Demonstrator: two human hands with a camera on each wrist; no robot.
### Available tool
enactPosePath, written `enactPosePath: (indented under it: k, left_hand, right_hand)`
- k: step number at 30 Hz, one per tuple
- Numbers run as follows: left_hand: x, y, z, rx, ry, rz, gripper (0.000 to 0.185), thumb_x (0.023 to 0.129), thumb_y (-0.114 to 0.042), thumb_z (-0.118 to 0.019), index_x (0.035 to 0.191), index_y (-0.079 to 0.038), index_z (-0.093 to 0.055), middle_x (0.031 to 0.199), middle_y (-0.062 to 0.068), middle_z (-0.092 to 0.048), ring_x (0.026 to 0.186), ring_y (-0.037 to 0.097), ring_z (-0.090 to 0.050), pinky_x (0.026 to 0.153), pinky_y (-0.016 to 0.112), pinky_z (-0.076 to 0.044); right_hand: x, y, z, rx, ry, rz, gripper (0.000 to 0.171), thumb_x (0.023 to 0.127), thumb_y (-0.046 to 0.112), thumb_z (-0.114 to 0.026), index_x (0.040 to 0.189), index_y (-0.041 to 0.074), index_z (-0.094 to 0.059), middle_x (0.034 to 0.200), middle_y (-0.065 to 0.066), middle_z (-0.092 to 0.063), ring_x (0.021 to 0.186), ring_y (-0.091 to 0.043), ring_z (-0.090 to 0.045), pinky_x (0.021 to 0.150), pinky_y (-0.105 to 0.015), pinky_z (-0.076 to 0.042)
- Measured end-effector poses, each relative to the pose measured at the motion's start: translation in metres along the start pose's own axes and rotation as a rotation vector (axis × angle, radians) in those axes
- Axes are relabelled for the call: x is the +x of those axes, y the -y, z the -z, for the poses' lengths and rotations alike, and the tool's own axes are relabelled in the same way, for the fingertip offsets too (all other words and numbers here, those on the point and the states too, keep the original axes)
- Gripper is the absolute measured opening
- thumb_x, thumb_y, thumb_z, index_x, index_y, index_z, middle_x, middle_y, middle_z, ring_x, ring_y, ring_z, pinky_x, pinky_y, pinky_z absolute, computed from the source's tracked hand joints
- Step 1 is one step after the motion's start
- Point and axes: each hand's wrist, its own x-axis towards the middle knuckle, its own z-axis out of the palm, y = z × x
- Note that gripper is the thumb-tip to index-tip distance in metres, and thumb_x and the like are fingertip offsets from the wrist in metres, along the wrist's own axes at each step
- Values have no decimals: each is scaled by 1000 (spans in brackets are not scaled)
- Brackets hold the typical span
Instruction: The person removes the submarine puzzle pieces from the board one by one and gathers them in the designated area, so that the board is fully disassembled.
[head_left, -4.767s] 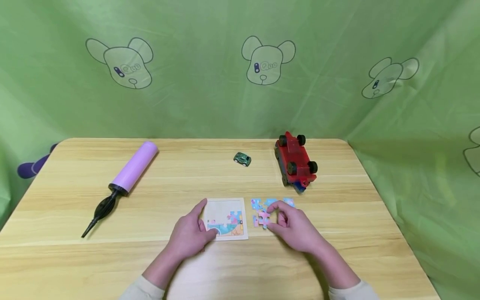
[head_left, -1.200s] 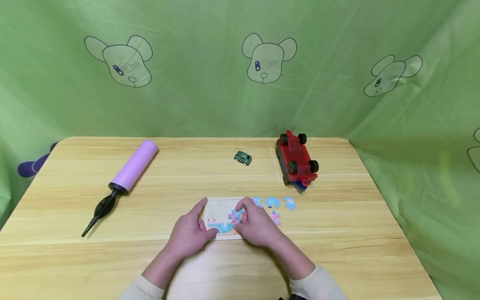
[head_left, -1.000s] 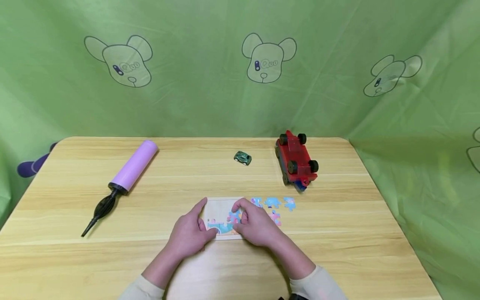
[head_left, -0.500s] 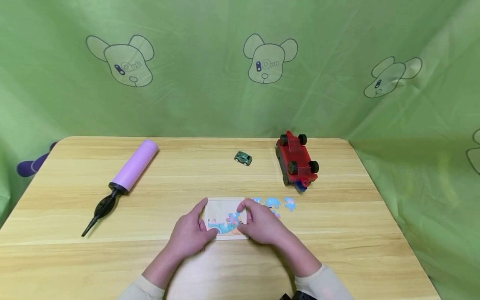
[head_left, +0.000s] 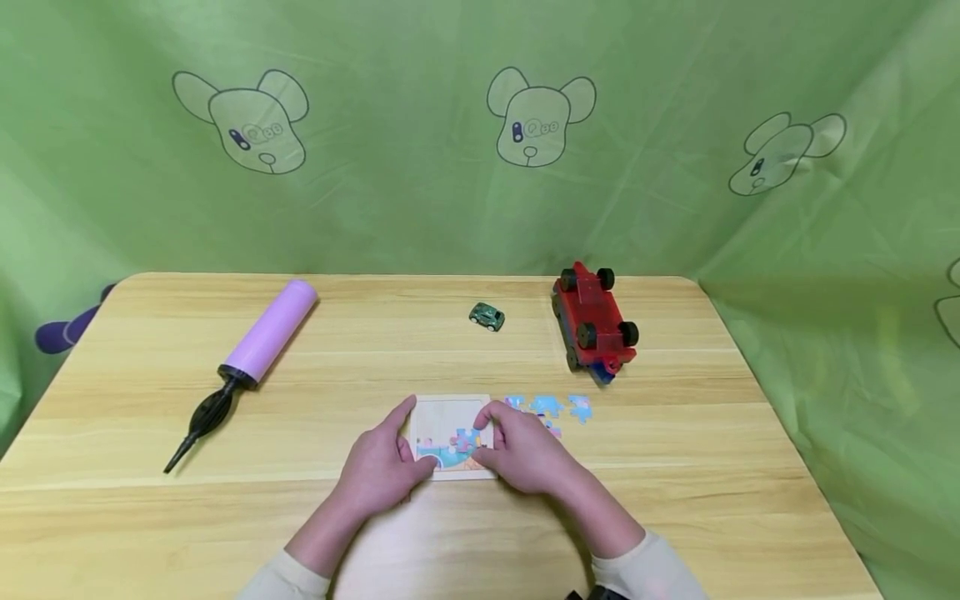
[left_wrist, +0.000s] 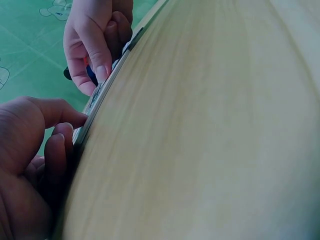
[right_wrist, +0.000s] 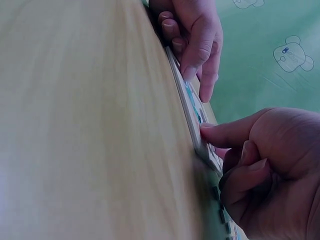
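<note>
Left hand [head_left: 378, 468]: gripping the tray [head_left: 442, 412] by its left side. Right hand [head_left: 528, 454]: pinching one piece [head_left: 466, 439], at the tray's right half; light, thin, stiff, we judge; we'd take opposite edges. Loose pieces [head_left: 546, 406]: right of tray.

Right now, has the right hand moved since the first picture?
Yes: the right hand has moved left relative to the small green car, from loose pieces to the puzzle board.

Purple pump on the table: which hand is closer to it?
The left hand. It's at the left edge of the puzzle board, to the right of the purple pump. The right hand is farther away, at the board's right side.
</note>
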Motion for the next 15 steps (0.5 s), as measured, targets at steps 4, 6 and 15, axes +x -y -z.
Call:
enactPosePath:
  k: [4,6,15]
  left_hand:
    - [0,-1,-1,7,-7,-1,90,79,-14,-81,153,1,-33,59,-3,-56,40,14,-54,47,30,-44]
    - [0,-1,-1,13,-12,-3,90,79,-15,-81,153,1,-33,59,-4,-56,40,13,-54,48,29,-44]
    - [-1,-1,-2,27,-23,-4,91,78,-15,-82,153,1,-34,59,-5,-55,42,13,-54,50,30,-44]
  right_hand:
    - [-9,-1,4,29,-20,12,27,88,16,-77,109,11,-61,61,4,-48,52,-10,-44,55,-30,-41]
    - [-14,-2,8,43,-32,18,27,87,15,-78,108,11,-61,60,5,-46,52,-9,-42,56,-29,-41]
    - [-34,-21,27,96,-84,22,28,86,10,-78,108,11,-60,61,5,-42,53,-7,-38,59,-28,-41]
